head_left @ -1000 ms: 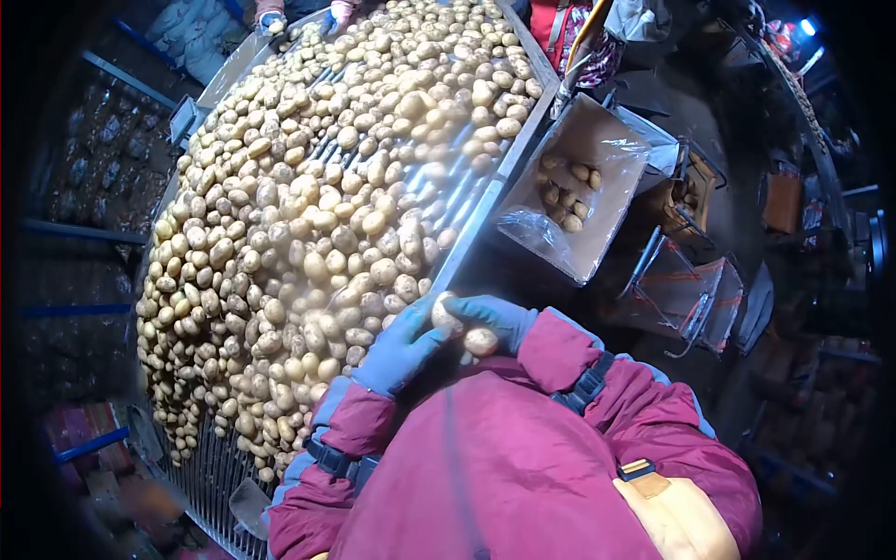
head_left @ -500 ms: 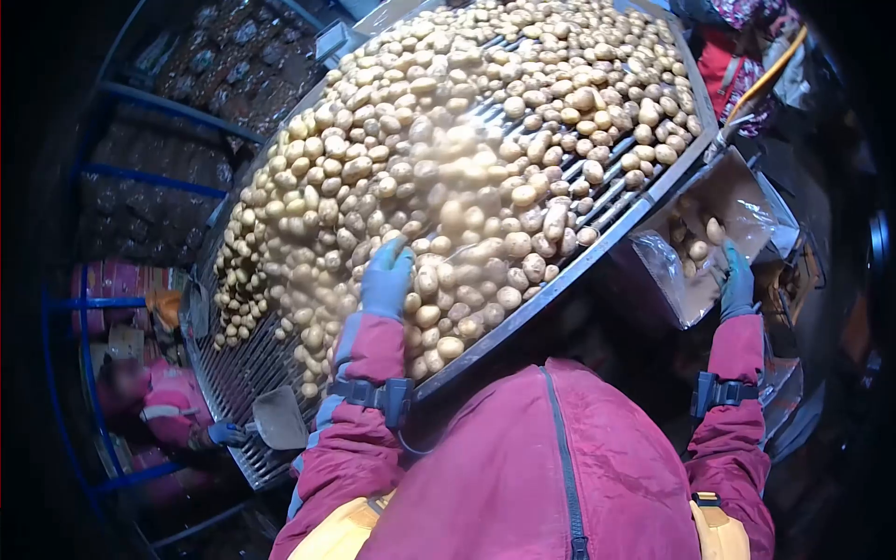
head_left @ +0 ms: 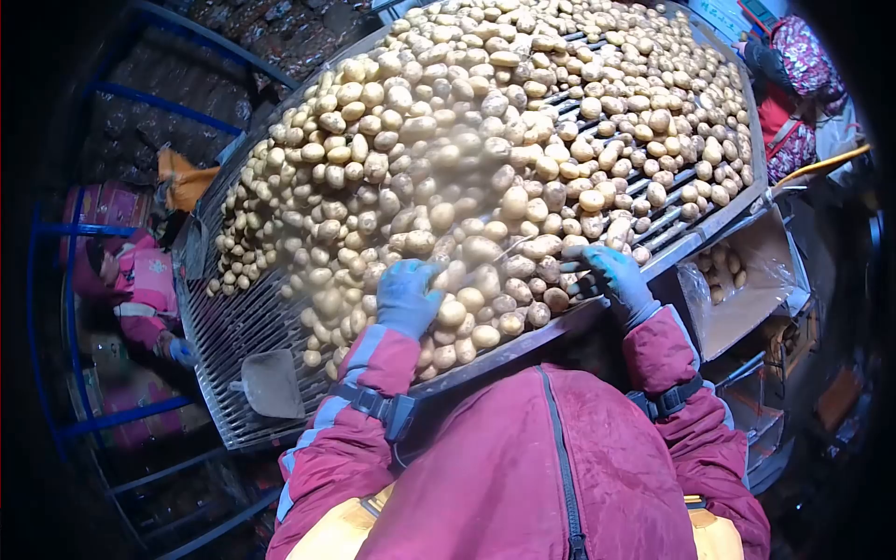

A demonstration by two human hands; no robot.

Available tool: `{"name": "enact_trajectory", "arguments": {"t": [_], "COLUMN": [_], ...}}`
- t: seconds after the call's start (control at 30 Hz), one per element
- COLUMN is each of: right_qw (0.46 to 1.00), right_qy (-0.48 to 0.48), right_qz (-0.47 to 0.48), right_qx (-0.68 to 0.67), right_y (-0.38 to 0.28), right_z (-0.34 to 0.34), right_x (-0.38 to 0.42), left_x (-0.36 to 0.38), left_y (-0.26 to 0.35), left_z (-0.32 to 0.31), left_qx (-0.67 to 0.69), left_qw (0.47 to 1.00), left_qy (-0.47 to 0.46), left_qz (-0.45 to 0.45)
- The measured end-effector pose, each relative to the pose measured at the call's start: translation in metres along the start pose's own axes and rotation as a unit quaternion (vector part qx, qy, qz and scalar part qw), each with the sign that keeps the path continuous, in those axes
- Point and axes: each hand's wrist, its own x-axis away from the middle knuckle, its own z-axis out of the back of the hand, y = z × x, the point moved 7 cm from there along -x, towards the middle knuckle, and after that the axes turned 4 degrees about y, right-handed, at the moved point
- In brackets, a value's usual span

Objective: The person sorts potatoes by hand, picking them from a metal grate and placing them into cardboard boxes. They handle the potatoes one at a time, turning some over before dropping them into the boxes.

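Note:
Many potatoes (head_left: 373, 168) lie heaped on a slatted metal table (head_left: 233, 364). My left hand (head_left: 408, 297), in a blue glove, rests on potatoes near the table's front edge, its fingers bent among them; whether it grips one is hidden. My right hand (head_left: 618, 280), also gloved, is over the front rim to the right, touching the potatoes' edge with its fingers apart and nothing visibly held. A blurred patch crosses the middle of the heap.
An open cardboard box (head_left: 747, 303) lined with plastic holds several potatoes at the right. A scoop (head_left: 271, 383) lies on the slats at the left. One person (head_left: 145, 280) is at the left, another (head_left: 793, 84) at the upper right. Blue rails (head_left: 149, 103) stand at the left.
My right hand has moved left from the box to the potatoes on the table. My left hand has shifted slightly right and down. The person at the left has let go of the scoop.

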Motion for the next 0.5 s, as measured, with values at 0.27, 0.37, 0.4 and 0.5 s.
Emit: {"name": "enact_trajectory", "arguments": {"t": [0.27,0.37,0.4,0.5], "right_qw": [0.998,0.999,1.0,0.999], "right_qy": [-0.048,-0.032,-0.014,0.002], "right_qz": [0.011,-0.012,-0.028,-0.05], "right_qx": [0.042,0.007,-0.004,-0.017], "right_y": [0.02,0.022,0.018,0.021], "right_z": [-0.043,-0.048,-0.05,-0.05], "right_x": [-0.001,0.004,0.011,0.014], "left_x": [-0.053,-0.071,-0.072,-0.084], "left_y": [0.044,0.027,0.027,0.029], "left_z": [-0.055,-0.094,-0.099,-0.093], "left_qx": [0.075,0.045,0.016,-0.012], "left_qw": [0.989,0.996,0.997,0.995], "left_qy": [-0.029,-0.074,-0.074,-0.1], "left_qz": [-0.12,-0.019,-0.022,-0.006]}}
